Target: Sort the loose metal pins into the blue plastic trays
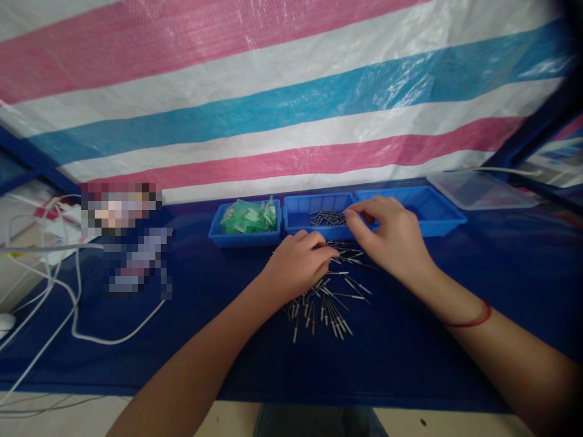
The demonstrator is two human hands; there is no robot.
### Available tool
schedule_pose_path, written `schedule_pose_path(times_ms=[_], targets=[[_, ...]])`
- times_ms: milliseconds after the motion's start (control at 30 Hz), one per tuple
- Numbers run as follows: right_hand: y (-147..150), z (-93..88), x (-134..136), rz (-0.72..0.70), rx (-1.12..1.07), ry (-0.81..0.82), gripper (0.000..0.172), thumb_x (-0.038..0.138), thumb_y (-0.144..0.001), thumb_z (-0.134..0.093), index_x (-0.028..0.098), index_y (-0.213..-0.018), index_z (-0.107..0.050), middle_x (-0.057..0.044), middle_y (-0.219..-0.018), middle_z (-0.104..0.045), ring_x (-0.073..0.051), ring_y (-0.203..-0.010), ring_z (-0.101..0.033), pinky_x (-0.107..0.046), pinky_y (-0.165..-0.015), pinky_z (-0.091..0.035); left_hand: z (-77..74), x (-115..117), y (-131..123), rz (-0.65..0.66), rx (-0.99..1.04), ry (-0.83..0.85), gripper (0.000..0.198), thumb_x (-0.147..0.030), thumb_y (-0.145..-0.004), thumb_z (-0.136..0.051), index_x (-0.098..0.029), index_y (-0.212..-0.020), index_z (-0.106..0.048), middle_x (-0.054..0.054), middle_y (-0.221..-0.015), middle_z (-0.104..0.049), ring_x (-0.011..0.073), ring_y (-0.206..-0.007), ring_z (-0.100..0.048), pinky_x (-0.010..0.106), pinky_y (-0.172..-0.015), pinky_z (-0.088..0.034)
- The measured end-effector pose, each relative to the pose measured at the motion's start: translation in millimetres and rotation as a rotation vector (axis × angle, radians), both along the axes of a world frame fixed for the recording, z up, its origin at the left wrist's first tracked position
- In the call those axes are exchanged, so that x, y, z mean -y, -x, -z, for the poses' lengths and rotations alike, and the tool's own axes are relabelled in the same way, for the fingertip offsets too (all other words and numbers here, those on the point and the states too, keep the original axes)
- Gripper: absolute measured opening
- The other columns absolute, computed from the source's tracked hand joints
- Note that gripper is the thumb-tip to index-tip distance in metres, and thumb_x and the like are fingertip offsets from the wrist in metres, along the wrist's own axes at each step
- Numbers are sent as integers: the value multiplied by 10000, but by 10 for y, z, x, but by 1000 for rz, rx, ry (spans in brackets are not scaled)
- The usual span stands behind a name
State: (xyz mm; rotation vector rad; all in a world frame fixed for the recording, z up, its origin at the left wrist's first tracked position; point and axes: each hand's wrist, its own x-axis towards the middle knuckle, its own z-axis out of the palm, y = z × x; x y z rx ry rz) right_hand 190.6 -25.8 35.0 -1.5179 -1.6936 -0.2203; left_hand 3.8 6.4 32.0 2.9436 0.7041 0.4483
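"Progress?"
"Beside the curled left hand (298,262), whose grip cannot be told, rivets (340,326) are left loose on the table (255,364)."
"Rightward?"
"Some metal pins (326,219) are already held in the middle bin (298,230); at its right end, the right hand (395,235) is poised, thumb and fingertip close, any pinch untellable."

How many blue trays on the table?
3: left tray with green packets, middle tray with metal pins, right tray partly behind the right hand.
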Motion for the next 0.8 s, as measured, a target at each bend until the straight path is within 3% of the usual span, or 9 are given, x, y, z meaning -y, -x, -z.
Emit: schedule_pose_path(times_ms=[267, 433, 800], targets=[[11, -6, 16, -27, -13, 1, 169, 247, -862, -519, 201, -750, -637, -25, -666, -592, -184, -649, -513, -334, -672, -393, 28, 9, -112, -8, -110, -135, 203, -274, -892, -500, -182, -870, -680, 41, -1001, -605, 188, -874, -492, 327, -694, -324], [27, -27, 30, -64, -33, 18, 159, 242, -858, -524, 205, -747, -633, -25, -669, -588, -183, -654, -509, -334, -670, -396, 31, -14, -129, -30, -135, -156, 250, -280, -940, -451, -200, -890, -682, 36, -993, -607, 177, -864, -501, 322, -700, -319], [82, -33, 73, -134, -48, 32, 144, 224, -853, -529, 207, -756, -634, -27, -681, -599, -189, -670, -525, -351, -676, -405, -82, -67, -255, 27, -284, -235, 166, -188, -893, -532, -212, -902, -697, 58, -1017, -634, 238, -953, -573, 341, -722, -432]])
